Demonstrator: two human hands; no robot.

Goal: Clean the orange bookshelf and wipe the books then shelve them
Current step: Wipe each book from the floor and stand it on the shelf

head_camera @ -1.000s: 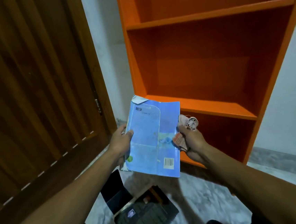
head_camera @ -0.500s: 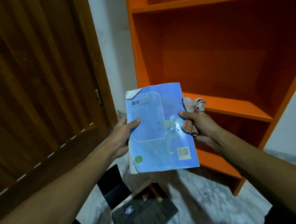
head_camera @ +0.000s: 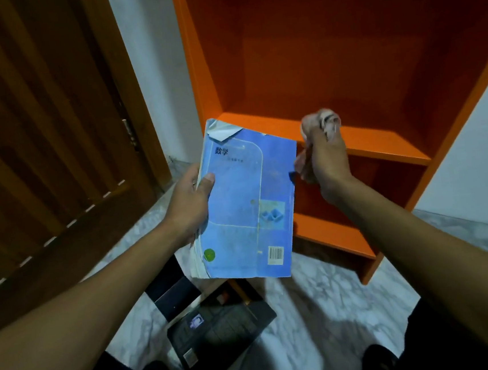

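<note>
A worn blue paperback book (head_camera: 247, 205) with a bent top corner is held up in front of me, back cover facing me. My left hand (head_camera: 189, 205) grips its left edge, thumb on the cover. My right hand (head_camera: 325, 159) is apart from the book's right edge and is closed around a crumpled pale cloth (head_camera: 321, 122). Behind both stands the orange bookshelf (head_camera: 382, 144), its visible shelves bare.
Dark books (head_camera: 218, 330) lie in a loose pile on the marble floor (head_camera: 323, 311) between my feet. A brown wooden door (head_camera: 41, 138) fills the left side. White wall shows beside the shelf on both sides.
My right hand has let go of the book's right edge and moved off to the right with the cloth. The left hand now holds the book alone; the view has tilted down.
</note>
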